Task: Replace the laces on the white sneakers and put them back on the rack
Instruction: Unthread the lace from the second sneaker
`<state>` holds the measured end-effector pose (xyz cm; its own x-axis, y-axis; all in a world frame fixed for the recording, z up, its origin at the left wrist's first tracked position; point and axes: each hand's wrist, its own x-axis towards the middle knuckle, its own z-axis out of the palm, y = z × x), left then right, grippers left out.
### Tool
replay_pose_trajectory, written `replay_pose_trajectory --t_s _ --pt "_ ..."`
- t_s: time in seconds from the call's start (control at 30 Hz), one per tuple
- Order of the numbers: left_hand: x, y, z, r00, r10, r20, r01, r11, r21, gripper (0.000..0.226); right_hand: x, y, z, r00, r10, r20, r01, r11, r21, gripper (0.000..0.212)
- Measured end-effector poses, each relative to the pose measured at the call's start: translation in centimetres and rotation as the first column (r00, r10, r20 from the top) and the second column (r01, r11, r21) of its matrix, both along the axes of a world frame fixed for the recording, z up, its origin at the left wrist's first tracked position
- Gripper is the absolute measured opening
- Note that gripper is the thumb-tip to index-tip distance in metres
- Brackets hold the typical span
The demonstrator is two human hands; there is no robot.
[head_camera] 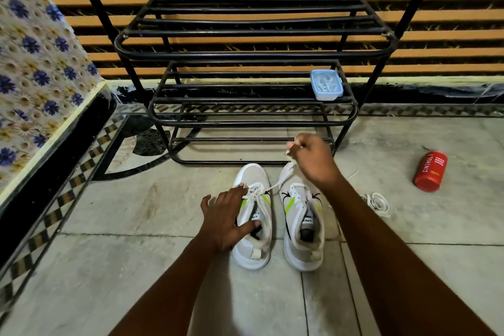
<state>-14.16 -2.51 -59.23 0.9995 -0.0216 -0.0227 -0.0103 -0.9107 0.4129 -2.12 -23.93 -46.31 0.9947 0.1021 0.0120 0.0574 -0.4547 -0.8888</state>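
Note:
Two white sneakers with green accents stand side by side on the floor, toes toward the black metal rack. My left hand rests on the left sneaker, fingers spread over its tongue and thumb at the opening. My right hand is raised above the right sneaker and grips a white lace that runs taut down to the left sneaker's eyelets. A loose white lace lies coiled on the floor to the right.
A pale blue plastic box with white laces inside sits on the rack's lower shelf at the right. A red can lies on the stone floor at the far right. A flowered cloth covers a ledge at the left.

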Motion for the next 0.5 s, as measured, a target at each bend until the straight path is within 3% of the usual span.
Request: replay_pose_trajectory --t_s 0.1,0.17,0.23,0.33,0.43,0.5 --pt "-0.1 -0.2 0.5 0.999 0.041 0.032 -0.036 0.992 -0.124 0.086 -2.2 0.8 -2.9 0.996 0.057 -0.067 -0.074 0.954 -0.289 0.024" --pt "0.0 -0.2 1.3 0.989 0.092 0.118 -0.067 0.977 -0.205 0.073 -3.9 1.7 -3.9 0.989 0.113 -0.095 -0.146 0.844 -0.517 0.013" --pt "0.9 -0.2 2.0 0.961 0.152 0.232 -0.086 0.959 -0.271 0.047 -5.1 2.4 -4.8 0.983 0.180 -0.049 -0.166 0.730 -0.663 0.021" --pt "3.2 0.2 3.0 0.974 0.124 0.192 -0.027 0.897 -0.442 0.012 -7.0 3.3 -5.1 0.983 0.153 0.101 -0.038 0.707 -0.706 0.030" --pt "4.8 0.6 3.9 0.999 -0.044 -0.003 0.038 0.906 -0.422 0.016 -8.4 4.5 -5.9 0.969 0.072 0.238 0.104 0.753 -0.650 0.026" --pt "5.5 1.1 4.5 0.994 -0.094 -0.057 0.066 0.924 -0.378 0.017 -9.2 5.1 -6.9 0.958 0.103 0.267 0.099 0.757 -0.646 0.028"
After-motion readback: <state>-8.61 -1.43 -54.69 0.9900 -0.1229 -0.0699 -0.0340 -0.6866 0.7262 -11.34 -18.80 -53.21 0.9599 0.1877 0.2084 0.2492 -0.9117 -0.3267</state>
